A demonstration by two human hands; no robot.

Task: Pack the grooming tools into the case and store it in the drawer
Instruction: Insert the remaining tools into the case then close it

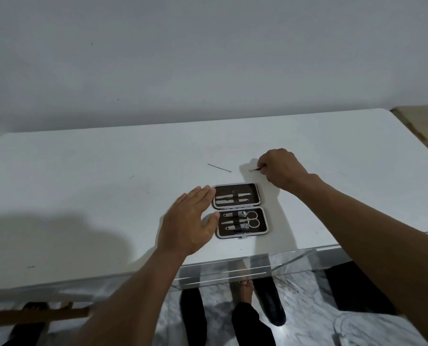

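Dim, soft shadows left of hands (edges bowed, blurry).

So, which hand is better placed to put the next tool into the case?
Right: the right hand pinches a thin tool beyond the open case; the left hand lies open and empty beside it.

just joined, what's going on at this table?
A person is packing a grooming kit. The case lies open on the white table with several tools strapped in. The left hand is open at its left edge; the right hand pinches a thin tool just behind it. Another thin pick lies loose on the table.
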